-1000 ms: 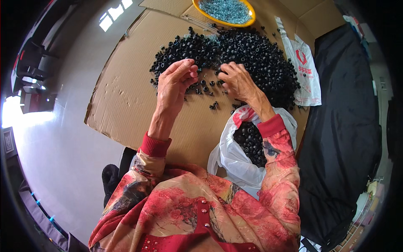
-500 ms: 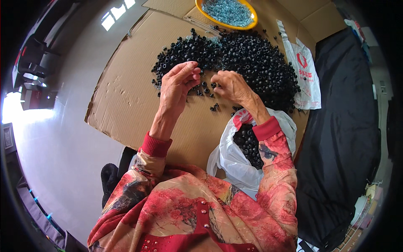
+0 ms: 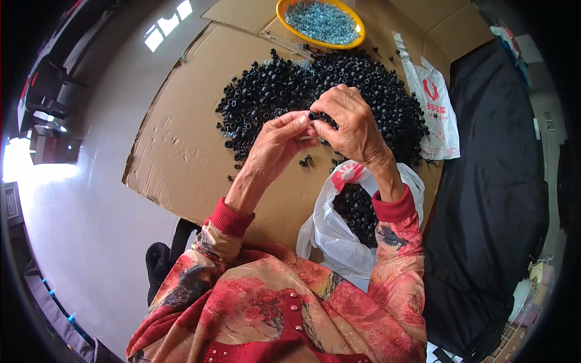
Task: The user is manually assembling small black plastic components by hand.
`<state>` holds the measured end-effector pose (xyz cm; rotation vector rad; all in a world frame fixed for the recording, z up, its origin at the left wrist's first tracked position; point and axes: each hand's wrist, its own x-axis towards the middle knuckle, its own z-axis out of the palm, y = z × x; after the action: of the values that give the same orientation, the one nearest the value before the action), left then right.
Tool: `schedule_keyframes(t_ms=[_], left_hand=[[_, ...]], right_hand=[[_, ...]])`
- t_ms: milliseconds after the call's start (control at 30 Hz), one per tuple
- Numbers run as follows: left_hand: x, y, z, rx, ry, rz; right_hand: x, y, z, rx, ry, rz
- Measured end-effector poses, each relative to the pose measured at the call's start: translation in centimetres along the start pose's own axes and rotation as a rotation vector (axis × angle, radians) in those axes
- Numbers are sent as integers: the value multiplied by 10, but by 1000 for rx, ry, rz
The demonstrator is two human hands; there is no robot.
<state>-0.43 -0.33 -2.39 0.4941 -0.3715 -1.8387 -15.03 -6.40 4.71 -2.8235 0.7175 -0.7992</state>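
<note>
The right hand (image 3: 353, 121) pinches a small black piece (image 3: 313, 115) between thumb and fingers, above the near side of the black pile (image 3: 381, 91) on the cardboard (image 3: 175, 136). The left hand (image 3: 273, 145) meets it, fingertips drawn together — whether they grip anything, I cannot tell.

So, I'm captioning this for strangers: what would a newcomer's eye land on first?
Probably the big heap of small black pieces on the cardboard, mid-picture. Over its near edge, the left hand and right hand meet, the right grip around a black piece. Beyond, at the top, a yellow bowl of pale blue bits stands out.
</note>
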Motion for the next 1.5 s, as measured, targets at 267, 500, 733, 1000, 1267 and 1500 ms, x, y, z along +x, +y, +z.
schedule_keyframes(t_ms=[267, 500, 733, 1000, 1267, 1500], left_hand=[[-2, -8, 6, -245, -131, -7], [-2, 30, -18, -101, 1, 272], [0, 30, -25, -86, 12, 265], [-1, 29, -26, -105, 42, 242], [-2, 29, -33, -129, 11, 219], [1, 25, -29, -206, -23, 153]], right_hand=[[4, -11, -7, 135, 50, 29], [6, 15, -5, 293, 80, 354], [-20, 35, 41, 284, -269, 390], [-19, 42, 83, 199, -178, 266], [-10, 40, 94, -63, -309, 62], [-11, 43, 95, -74, -312, 39]])
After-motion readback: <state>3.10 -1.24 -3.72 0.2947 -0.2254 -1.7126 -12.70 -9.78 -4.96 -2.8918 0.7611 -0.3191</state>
